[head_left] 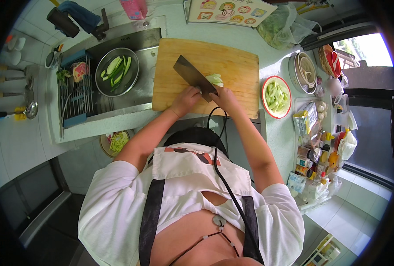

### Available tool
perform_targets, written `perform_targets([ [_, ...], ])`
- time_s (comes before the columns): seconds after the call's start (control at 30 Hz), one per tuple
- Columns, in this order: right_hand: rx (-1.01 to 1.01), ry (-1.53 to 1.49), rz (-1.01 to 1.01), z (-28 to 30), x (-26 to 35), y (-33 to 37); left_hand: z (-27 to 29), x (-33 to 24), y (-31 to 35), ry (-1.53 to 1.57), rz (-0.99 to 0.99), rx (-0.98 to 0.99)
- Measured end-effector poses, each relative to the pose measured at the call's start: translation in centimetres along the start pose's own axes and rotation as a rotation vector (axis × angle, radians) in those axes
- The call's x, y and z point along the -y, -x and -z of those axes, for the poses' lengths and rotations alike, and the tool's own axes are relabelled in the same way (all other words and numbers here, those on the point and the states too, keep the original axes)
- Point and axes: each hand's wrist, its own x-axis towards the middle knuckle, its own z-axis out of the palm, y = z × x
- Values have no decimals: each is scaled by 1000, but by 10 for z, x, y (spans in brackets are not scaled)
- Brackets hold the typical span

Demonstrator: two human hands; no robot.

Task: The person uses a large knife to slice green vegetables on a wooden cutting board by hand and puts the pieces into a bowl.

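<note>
A dark, broad-bladed cleaver (189, 73) slants over the wooden cutting board (232, 55), its far end pointing up to the left. My right hand (224, 98) is closed at the cleaver's near end and hides its handle. Close to the blade's left edge, my left hand (187, 101) has its fingers bent together; what they hold, if anything, is hidden. Pale green vegetable slices (214, 80) lie on the board just right of the blade. To the board's right, a red-rimmed bowl (288, 98) holds more pale green cut pieces.
At left, the sink (150, 53) holds a metal bowl (134, 60) of green vegetable strips and a dish rack (76, 99). Below its ledge is a container of shreds (117, 142). Stacked bowls (304, 71), bottles and packets (305, 117) crowd the right counter. A plastic bag of greens (283, 26) lies behind.
</note>
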Motion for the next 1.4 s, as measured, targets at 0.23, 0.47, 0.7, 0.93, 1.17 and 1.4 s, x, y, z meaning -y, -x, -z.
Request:
perform_targets([
  [0.23,-69,-731,-132,0,-34,8,-4,0,-14,82,270,-45],
  [0.47,-67,-1212,-220,17,-65,20,-16,-1,-29,340,693,-182],
  [0.7,-209,-1116,-277,23,-93,29,-53,-2,-42,10,444,-293],
  [0.93,-33,-1013,-275,2,-82,16,-80,-30,-69,-137,511,-282],
  [1.17,104,-1129,-164,-4,-68,7,-100,-36,-89,5,543,-417],
  [1.4,-85,-1301,-234,27,-110,49,-138,-83,-134,114,364,-339],
])
